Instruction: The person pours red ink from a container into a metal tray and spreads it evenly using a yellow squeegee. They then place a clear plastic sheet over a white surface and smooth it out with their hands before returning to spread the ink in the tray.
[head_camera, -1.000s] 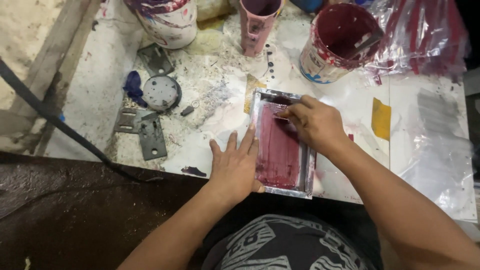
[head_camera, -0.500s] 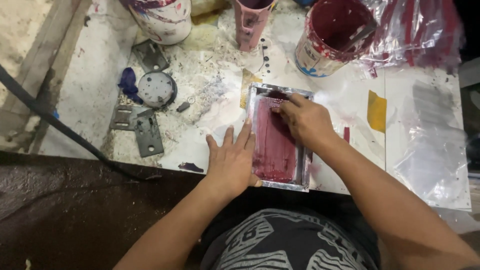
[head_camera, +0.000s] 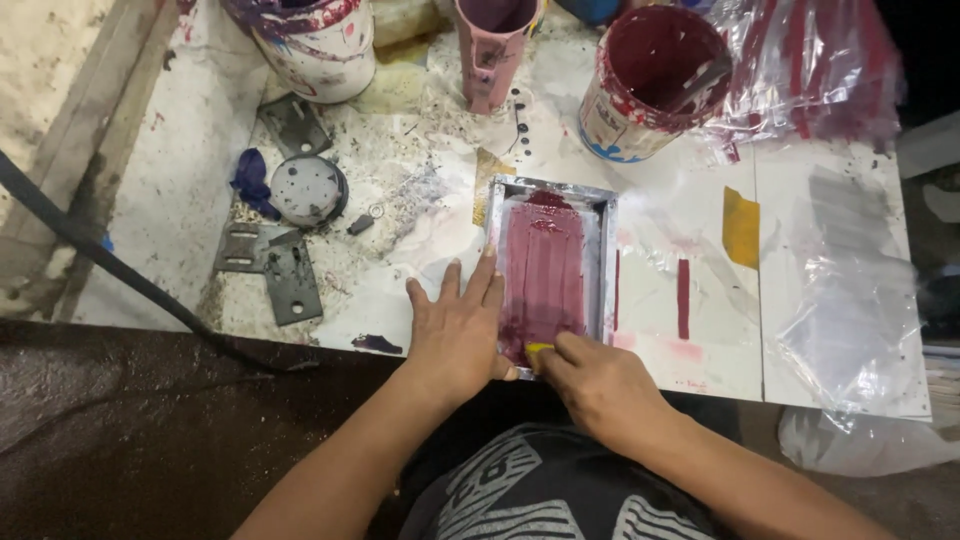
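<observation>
Maroon ink coats the screen (head_camera: 548, 265); our left hand (head_camera: 455, 335) lies flat, fingers spread, steadying its 9 o'clock edge, while our right hand (head_camera: 590, 385) pinches a yellow scraper (head_camera: 538, 349) at 6 o'clock.

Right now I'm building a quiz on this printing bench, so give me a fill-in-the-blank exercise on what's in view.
1. The left hand lies flat beside the small metal ____.
2. The ink spread inside it is dark ____.
3. The right hand pinches a small ____ scraper at the near edge.
4. The open paint can stands at the table's ____ side.

Missing words: frame; red; yellow; far
</observation>
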